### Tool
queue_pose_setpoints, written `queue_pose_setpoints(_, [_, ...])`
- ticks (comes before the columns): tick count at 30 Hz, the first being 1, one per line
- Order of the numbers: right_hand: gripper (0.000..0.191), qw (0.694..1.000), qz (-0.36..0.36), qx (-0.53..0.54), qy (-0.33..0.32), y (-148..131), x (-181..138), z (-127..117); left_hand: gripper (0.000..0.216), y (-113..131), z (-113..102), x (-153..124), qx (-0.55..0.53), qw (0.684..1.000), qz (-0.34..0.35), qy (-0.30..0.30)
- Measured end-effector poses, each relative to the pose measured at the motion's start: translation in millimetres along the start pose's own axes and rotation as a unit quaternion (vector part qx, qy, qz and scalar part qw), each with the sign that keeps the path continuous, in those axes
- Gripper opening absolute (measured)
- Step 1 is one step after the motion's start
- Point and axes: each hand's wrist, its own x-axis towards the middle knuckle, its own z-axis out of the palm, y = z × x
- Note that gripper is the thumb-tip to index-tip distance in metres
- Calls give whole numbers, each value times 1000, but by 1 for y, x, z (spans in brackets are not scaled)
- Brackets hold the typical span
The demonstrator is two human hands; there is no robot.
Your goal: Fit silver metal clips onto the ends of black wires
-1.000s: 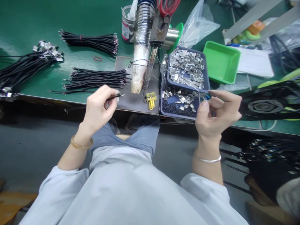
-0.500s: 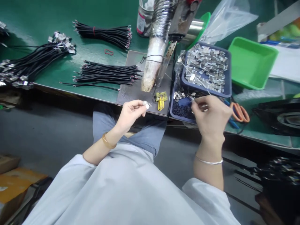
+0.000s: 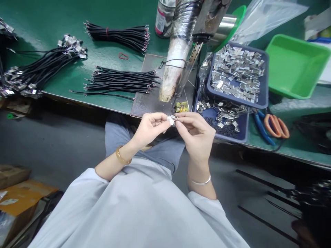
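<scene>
Two hands meet just off the near edge of the tabletop [image 3: 77, 20]. The left hand [image 3: 150, 128] and right hand [image 3: 198, 134] both pinch one small metal shell [image 3: 171, 119], fingers closed narrowly on it from either side. Whether a cable end sits inside it is too small to tell. At far left lies a heap of cables with metal ends [image 3: 38, 74], seemingly finished. A bundle of bare-ended cables [image 3: 121, 81] lies mid-table, a second bundle [image 3: 119, 34] behind it, and the blue tray [image 3: 266, 100] is heaped with loose shells [image 3: 235, 72]. Judging by that, much remains.
</scene>
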Motion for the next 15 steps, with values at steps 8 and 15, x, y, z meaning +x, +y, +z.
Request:
queue_pose_setpoints(8, [7,997,-59,-55,-20,-2,-1,-6,49,0,-3,0,5,998,-33,-44])
queue_pose_setpoints(15, [9,988,-120,-98,-24,-2,-2,-5,45,1,-9,1,-33,990,-88,-104])
